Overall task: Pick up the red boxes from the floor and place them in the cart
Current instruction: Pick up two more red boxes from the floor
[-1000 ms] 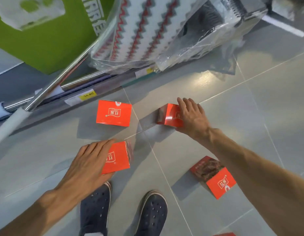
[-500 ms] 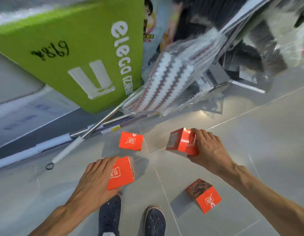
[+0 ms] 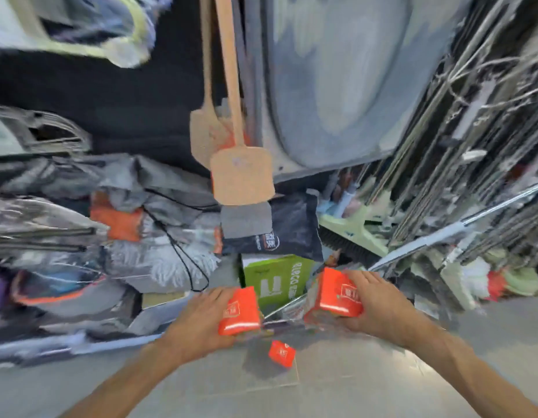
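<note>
Red cardboard boxes sit one in each hand: the left hand (image 3: 198,319) wraps its grip around one red box (image 3: 239,310), and the right hand (image 3: 379,309) clasps a second red box (image 3: 340,292), both lifted above the grey tiled floor (image 3: 367,384). A third small red box (image 3: 281,353) lies on the floor between the forearms. No cart is recognisable in the blurred clutter ahead, beside a green printed carton (image 3: 276,280). Carrying both boxes level, with firm grips, probably suits the transfer best.
</note>
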A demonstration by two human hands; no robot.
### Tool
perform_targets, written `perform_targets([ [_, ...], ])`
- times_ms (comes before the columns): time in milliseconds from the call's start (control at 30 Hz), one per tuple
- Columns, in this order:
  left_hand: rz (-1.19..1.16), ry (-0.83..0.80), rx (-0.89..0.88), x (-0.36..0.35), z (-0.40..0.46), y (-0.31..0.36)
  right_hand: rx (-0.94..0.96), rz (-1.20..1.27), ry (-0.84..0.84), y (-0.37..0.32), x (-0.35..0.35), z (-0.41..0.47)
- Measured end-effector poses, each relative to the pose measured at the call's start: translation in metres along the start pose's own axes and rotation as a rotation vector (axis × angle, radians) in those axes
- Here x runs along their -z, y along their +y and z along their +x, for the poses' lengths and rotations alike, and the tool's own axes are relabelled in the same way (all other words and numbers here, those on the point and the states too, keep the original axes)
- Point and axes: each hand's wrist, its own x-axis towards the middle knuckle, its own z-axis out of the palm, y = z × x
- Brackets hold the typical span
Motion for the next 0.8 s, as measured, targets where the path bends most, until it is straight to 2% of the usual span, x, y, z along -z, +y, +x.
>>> perform_targets([
  [133, 0.029, 0.079, 0.133, 0.118, -0.069, 0.000, 0.169, -0.026, 0.000, -0.085, 0.081, 0.006],
  [367, 0.031, 0.223, 0.369, 0.244, -0.235, -0.047, 0.473, -0.012, -0.020, -0.270, 0.155, 0.013],
  [600, -0.058, 0.385, 0.626, 0.299, -0.438, -0.096, 0.730, 0.020, -0.089, -0.472, 0.158, 0.004],
  [800, -0.053, 0.487, 0.904, 0.304, -0.613, -0.158, 0.915, -0.039, -0.164, -0.660, 0.118, -0.014],
])
